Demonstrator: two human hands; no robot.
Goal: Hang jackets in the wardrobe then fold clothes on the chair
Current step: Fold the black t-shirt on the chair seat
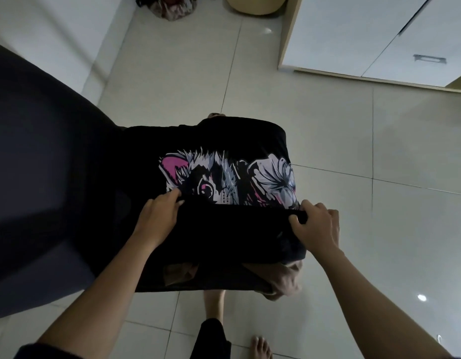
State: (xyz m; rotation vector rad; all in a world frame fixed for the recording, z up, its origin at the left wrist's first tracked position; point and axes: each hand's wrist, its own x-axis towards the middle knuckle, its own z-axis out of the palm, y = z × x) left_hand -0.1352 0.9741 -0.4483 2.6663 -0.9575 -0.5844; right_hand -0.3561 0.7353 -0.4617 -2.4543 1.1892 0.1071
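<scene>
A black T-shirt [224, 141] with a pink, grey and white animal-and-flower print lies spread over the chair seat, its near part folded over towards the print. My left hand [159, 216] pinches the fold's left end just below the print. At the fold's right end, my right hand [317, 226] grips the black cloth. A brown garment [283, 278] sticks out from under the shirt at the near right. The dark chair back [43, 177] fills the left of the view.
White wardrobe doors [353, 35] with a wooden edge stand at the upper right. A patterned bag [170, 6] and a beige round container [255, 3] sit on the tiled floor at the top. My bare feet [260, 345] are below the chair.
</scene>
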